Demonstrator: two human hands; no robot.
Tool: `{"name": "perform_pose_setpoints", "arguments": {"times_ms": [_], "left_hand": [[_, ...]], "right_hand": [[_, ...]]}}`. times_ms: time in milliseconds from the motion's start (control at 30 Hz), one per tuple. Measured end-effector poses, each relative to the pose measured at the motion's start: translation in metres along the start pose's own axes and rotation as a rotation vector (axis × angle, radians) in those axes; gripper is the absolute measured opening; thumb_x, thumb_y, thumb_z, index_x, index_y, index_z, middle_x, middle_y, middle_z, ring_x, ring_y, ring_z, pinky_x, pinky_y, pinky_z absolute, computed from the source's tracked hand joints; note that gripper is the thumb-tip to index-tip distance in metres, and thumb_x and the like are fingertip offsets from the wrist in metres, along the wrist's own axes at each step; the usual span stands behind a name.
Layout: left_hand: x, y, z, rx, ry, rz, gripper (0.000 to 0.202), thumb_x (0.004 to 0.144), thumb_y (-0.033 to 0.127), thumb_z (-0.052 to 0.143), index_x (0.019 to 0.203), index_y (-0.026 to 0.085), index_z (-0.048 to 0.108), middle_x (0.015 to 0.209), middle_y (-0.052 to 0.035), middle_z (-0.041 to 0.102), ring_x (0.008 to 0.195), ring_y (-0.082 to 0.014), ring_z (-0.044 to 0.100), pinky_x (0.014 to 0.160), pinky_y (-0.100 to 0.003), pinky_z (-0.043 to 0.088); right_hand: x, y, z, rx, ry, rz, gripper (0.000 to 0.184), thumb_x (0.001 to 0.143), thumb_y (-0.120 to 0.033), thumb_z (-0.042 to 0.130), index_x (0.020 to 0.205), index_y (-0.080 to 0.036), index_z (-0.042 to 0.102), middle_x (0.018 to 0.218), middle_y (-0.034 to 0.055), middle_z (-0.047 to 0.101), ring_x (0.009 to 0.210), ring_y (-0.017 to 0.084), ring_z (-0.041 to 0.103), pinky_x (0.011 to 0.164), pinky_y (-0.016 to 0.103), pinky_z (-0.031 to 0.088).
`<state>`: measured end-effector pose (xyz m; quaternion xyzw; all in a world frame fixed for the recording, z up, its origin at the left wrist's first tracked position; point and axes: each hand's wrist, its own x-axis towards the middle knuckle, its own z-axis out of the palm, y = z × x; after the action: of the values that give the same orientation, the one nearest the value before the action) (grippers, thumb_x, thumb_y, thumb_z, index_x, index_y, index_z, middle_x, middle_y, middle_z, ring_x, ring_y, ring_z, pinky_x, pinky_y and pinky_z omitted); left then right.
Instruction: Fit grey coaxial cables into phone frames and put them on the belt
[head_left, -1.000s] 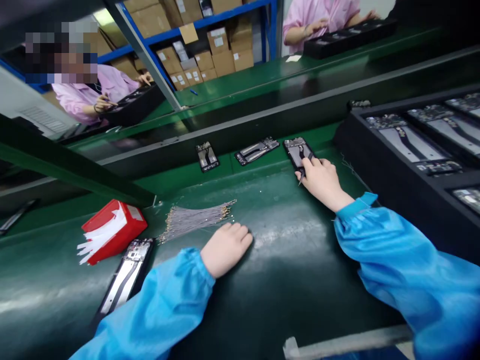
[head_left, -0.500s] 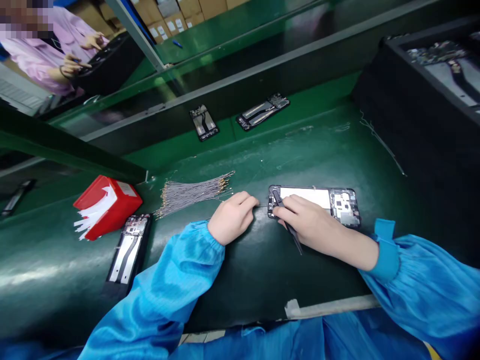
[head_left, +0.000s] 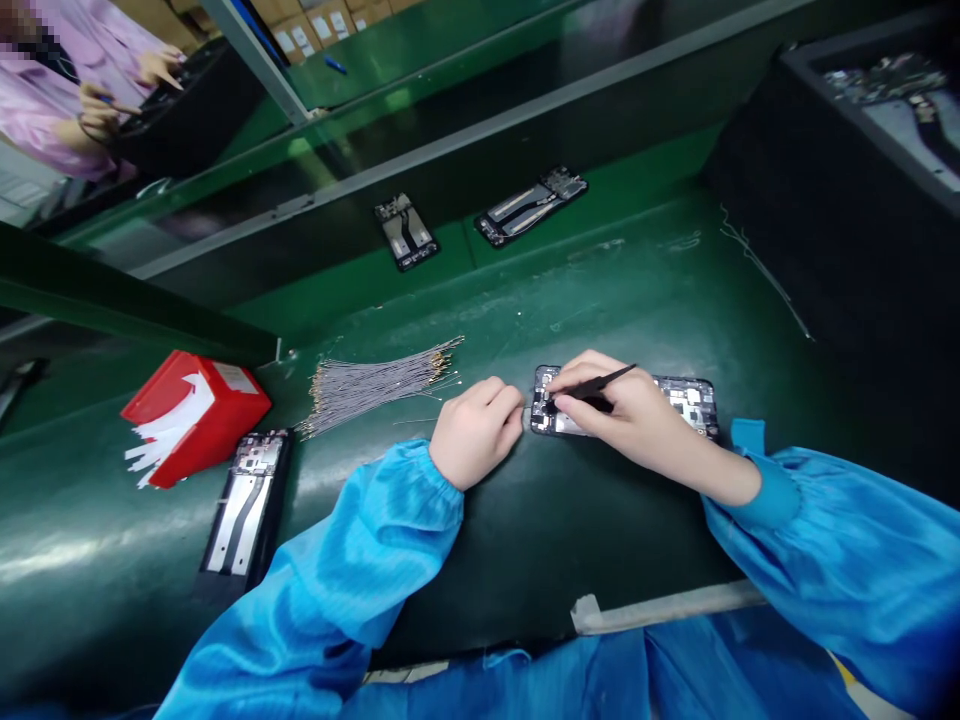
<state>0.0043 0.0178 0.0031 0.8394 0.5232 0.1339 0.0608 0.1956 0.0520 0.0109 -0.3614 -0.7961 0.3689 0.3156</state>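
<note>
Green bench [head_left: 637,290]: grip of right hand [head_left: 622,415] holds tweezers [head_left: 600,381]; left hand [head_left: 476,430] curled, cannot tell.

- Right hand [head_left: 626,412] pinches slim black tweezers [head_left: 596,384], tips down on open black phone chassis [head_left: 686,398] lying flat on green bench mat [head_left: 600,290].
- Left hand [head_left: 478,432] curled, fingertips at chassis's left end.
- Bundle of thin grey wires [head_left: 375,385] just left of it.
- Red box [head_left: 199,412], second phone chassis [head_left: 244,510] farther left.
</note>
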Motion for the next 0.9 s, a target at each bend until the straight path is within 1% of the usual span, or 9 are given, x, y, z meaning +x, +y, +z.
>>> {"name": "perform_pose_setpoints", "arguments": {"times_ms": [167,400,900], "left_hand": [[-0.0011,-0.0014,0.0013,0.015,0.020,0.017,0.017,0.085,0.020,0.040,0.078,0.017,0.056,0.072,-0.0005,0.051,0.066,-0.0112,0.048,0.059,-0.021,0.039],[-0.0012,-0.0008,0.0003,0.009,0.011,0.023,0.017,0.085,0.019,0.040,0.078,0.017,0.056,0.071,-0.0005,0.051,0.066,-0.0111,0.048,0.059,-0.021,0.039],[-0.0010,0.0004,-0.0012,0.034,0.007,0.031,0.019,0.085,0.020,0.039,0.077,0.017,0.056,0.072,-0.0013,0.053,0.068,-0.0121,0.050,0.058,-0.021,0.039]], "right_hand": [[0.0018,0.0036,0.0043,0.034,0.035,0.040,0.010,0.079,-0.018,0.055,0.085,-0.020,0.061,0.087,0.0027,0.063,0.082,0.015,0.058,0.073,0.027,0.046],[0.0024,0.0023,0.0023,0.107,0.049,0.111,0.007,0.077,-0.020,0.056,0.080,-0.018,0.062,0.083,0.0030,0.065,0.080,0.016,0.060,0.070,0.028,0.048],[0.0016,0.0019,0.0025,0.108,0.050,0.121,0.007,0.077,-0.019,0.056,0.080,-0.018,0.062,0.083,0.0030,0.065,0.079,0.015,0.061,0.070,0.028,0.049]]}}
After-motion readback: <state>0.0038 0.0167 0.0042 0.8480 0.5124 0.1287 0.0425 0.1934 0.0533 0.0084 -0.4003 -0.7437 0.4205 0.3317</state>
